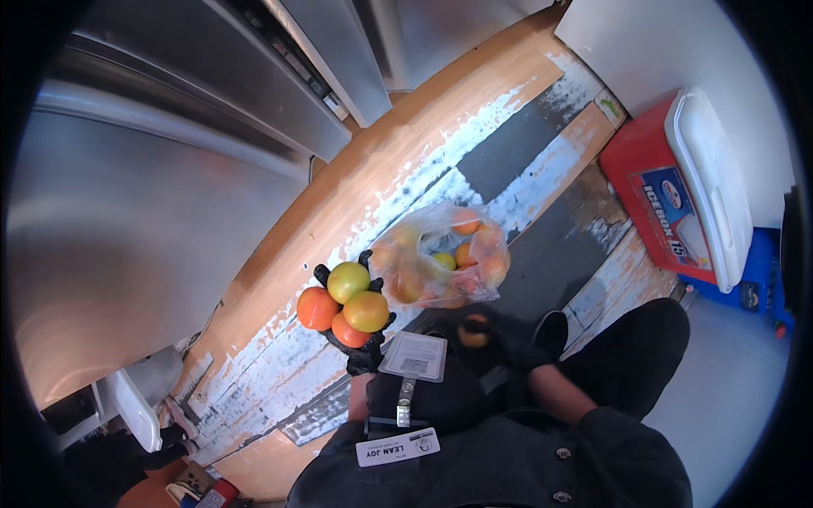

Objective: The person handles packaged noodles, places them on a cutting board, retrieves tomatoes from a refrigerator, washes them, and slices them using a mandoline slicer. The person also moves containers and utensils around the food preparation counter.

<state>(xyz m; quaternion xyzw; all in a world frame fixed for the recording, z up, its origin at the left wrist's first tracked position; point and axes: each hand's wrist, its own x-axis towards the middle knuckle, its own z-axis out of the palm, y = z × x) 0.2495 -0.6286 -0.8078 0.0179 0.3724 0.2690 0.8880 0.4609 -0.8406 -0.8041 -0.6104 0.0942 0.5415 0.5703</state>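
My left hand (366,357), in a black glove, is palm up with its fingers spread under several tomatoes. These are a green tomato (349,282), a yellow-orange tomato (366,311) and red-orange ones (317,308) piled together. Close to my body, my right hand (511,336), also gloved in black and blurred, has an orange tomato (473,331) at its fingers; whether it holds a second one is unclear. Just beyond both hands, a clear plastic bag (397,232) rests on the floor with its mouth open. Several red, orange and green tomatoes (465,254) show inside it.
Stainless steel doors (159,190) line the left side. A red cooler box (654,190) with a white lid stands at right, near a blue container (756,273). Worn plank flooring (508,152) has peeling patches. At lower left appear a person's dark-clothed leg and shoe (181,417).
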